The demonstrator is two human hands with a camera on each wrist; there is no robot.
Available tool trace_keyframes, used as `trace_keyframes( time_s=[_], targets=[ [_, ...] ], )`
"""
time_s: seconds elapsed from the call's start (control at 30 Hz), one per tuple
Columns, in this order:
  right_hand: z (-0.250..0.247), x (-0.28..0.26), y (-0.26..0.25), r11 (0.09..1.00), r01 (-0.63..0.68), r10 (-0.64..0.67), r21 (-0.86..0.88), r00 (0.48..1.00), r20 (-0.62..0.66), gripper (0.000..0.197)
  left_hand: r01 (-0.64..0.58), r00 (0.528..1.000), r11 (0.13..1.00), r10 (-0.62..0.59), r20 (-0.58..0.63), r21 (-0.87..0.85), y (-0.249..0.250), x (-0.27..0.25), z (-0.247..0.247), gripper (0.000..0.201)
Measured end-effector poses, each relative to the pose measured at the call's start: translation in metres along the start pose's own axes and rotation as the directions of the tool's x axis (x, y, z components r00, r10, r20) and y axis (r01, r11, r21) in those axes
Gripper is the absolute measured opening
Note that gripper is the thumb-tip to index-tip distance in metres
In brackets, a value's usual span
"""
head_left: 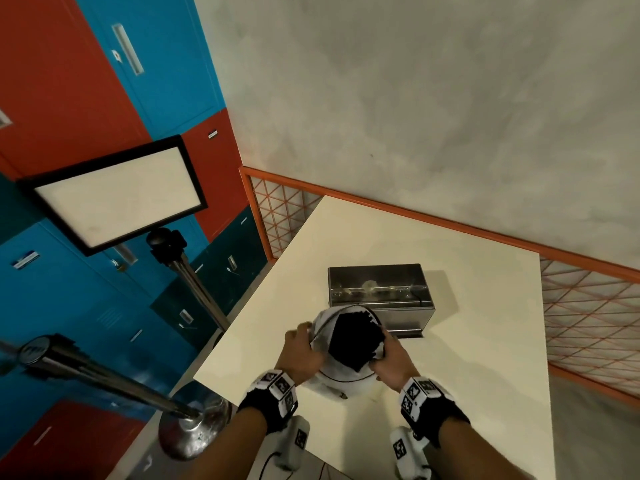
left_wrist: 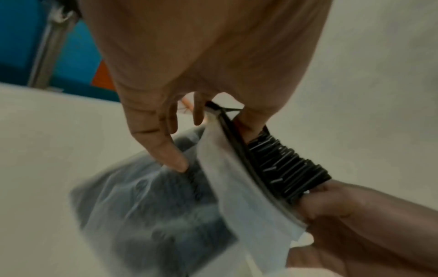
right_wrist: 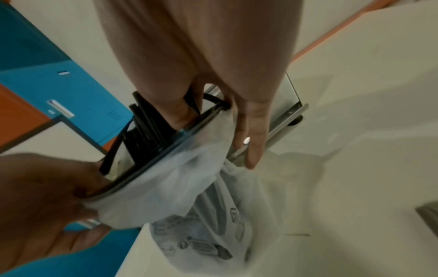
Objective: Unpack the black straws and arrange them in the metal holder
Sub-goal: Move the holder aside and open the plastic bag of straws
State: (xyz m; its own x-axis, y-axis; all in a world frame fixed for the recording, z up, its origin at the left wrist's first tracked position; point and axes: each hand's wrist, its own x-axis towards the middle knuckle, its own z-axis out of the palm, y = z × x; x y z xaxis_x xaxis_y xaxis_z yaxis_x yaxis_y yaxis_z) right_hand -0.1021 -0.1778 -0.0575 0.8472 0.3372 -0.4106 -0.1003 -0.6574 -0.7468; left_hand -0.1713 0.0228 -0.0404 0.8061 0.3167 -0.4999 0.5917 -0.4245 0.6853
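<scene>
My left hand (head_left: 300, 355) pinches the left edge of the white plastic bag's (head_left: 341, 374) open mouth, thumb and fingers curled over the dark-edged rim. My right hand (head_left: 393, 360) is at the right edge of the same mouth: in the right wrist view its thumb reaches inside against the black straws (head_left: 356, 341) while the other fingers lie along the outside of the bag, so it is clamped on bag and bundle together (how firmly it has the straws themselves I cannot tell). The two hands hold the mouth stretched open between them, above the near part of the white table (head_left: 467, 341).

The straws stand as a tight bundle in the bag, their ends showing at the opening; the lower part of the bag, with some printed marks, hangs toward the table.

Just beyond the bag, farther from me, sits the metal holder (head_left: 379, 292), a rectangular steel box, open on top.

Along the table's far and right sides runs an orange mesh guard (head_left: 588, 317). To the left stand blue and red lockers (head_left: 69, 81), a framed white sign (head_left: 114, 195) on a post and a chrome stanchion (head_left: 194, 431).
</scene>
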Motion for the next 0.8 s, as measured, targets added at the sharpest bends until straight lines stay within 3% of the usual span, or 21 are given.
trace_keyframes(
  time_s=[0.1, 0.2, 0.33, 0.43, 0.57, 0.8],
  targets=[
    [0.003, -0.003, -0.014, 0.989, 0.113, -0.119, 0.095, 0.991, 0.061, 0.078, -0.023, 0.999, 0.997, 0.026, 0.047, -0.067, 0.021, 0.008, -0.012, 0.08],
    [0.011, -0.002, -0.024, 0.975, 0.184, -0.191, 0.122, 0.981, 0.043, 0.068, 0.042, 0.997, 0.975, -0.027, 0.072, -0.217, 0.026, 0.015, -0.012, 0.081],
    [0.012, -0.003, -0.032, 0.96, 0.233, -0.233, 0.153, 0.972, -0.023, 0.062, 0.066, 0.994, 0.972, -0.045, 0.096, -0.224, 0.019, 0.02, -0.008, 0.075],
    [0.004, -0.006, -0.035, 0.95, 0.283, -0.273, 0.129, 0.958, -0.089, 0.054, 0.145, 0.989, 0.92, -0.122, 0.085, -0.364, 0.022, 0.011, -0.011, 0.045],
    [-0.001, -0.004, -0.023, 0.969, 0.243, -0.245, -0.051, 0.969, -0.034, 0.058, 0.281, 0.959, 0.778, -0.237, 0.152, -0.562, 0.01, 0.01, -0.006, 0.024],
    [-0.005, 0.008, -0.025, 0.974, 0.183, -0.174, -0.131, 0.981, 0.083, 0.051, 0.344, 0.939, 0.774, -0.267, 0.218, -0.532, 0.003, 0.022, 0.002, 0.03]
  ],
)
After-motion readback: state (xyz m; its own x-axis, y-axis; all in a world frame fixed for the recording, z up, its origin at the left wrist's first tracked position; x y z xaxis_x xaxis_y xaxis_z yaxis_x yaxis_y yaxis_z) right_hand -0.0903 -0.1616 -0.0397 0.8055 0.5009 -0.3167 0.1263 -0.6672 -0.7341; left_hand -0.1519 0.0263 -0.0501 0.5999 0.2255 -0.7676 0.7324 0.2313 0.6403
